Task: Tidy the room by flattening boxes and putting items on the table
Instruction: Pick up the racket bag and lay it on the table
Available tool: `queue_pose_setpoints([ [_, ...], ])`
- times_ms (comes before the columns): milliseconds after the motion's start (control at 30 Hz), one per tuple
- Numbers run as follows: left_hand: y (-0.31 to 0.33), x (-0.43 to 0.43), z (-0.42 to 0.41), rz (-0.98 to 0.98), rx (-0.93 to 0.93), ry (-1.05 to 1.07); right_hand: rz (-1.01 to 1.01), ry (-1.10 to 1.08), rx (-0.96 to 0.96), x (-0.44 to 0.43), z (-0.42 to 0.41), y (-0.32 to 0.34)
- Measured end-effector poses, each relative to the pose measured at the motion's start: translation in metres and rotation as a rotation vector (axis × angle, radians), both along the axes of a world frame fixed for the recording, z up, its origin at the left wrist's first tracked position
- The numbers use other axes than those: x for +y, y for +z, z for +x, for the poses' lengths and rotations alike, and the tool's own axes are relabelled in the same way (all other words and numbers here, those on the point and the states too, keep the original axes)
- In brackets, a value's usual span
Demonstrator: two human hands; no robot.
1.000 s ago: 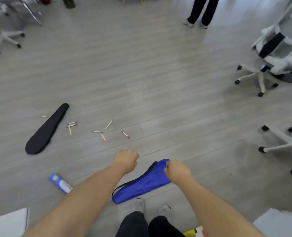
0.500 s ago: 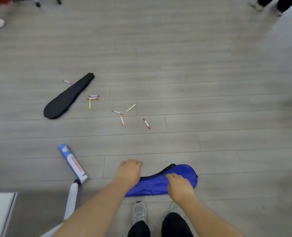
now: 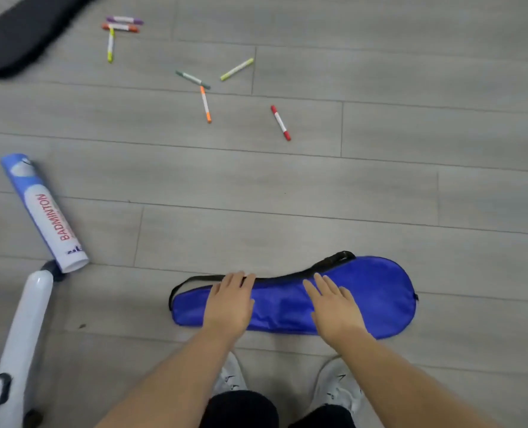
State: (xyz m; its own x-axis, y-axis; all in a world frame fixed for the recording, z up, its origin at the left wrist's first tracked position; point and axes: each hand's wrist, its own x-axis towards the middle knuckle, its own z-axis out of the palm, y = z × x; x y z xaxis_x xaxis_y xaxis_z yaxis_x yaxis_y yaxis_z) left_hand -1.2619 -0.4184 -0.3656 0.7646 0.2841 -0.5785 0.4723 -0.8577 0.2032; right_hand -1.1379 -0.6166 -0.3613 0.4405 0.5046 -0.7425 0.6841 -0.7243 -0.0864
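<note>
A blue racket cover with a black strap lies flat on the grey floor just in front of my feet. My left hand rests palm down on its narrow left end, fingers spread. My right hand lies flat on its middle, fingers apart. Neither hand grips the fabric. A blue and white badminton tube lies on the floor to the left. Several coloured markers are scattered further ahead, among them a red one and an orange one.
A black racket cover lies at the top left corner. A white chair leg with a castor reaches in at the lower left, touching the tube's end. My white shoes stand right behind the blue cover.
My view has dropped much closer to the floor. Both hands went from closed fists at the blue cover's edge to flat open palms pressed on top of it.
</note>
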Motion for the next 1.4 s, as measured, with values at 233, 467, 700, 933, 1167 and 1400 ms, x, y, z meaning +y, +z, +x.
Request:
queue_pose_setpoints([
  [233,-0.13,-0.005,-0.007,0.059,0.057,-0.052,0.036,0.16,-0.072,0.017,-0.001,-0.133],
  [467,-0.164,-0.014,-0.023,0.115,0.12,-0.047,0.033,0.213,-0.153,0.014,0.0,-0.152],
  [700,-0.107,0.001,-0.027,0.01,0.06,0.012,0.032,0.24,-0.131,0.033,0.012,-0.072],
  [933,0.091,0.075,0.012,0.086,0.037,0.099,0.151,0.29,-0.253,0.105,0.049,0.118],
  [1167,0.35,0.181,0.033,0.119,-0.017,0.053,0.24,0.316,-0.282,0.209,0.088,0.378],
  [1400,0.531,0.268,0.044,0.119,-0.034,0.118,0.311,0.38,-0.261,0.303,0.11,0.563],
])
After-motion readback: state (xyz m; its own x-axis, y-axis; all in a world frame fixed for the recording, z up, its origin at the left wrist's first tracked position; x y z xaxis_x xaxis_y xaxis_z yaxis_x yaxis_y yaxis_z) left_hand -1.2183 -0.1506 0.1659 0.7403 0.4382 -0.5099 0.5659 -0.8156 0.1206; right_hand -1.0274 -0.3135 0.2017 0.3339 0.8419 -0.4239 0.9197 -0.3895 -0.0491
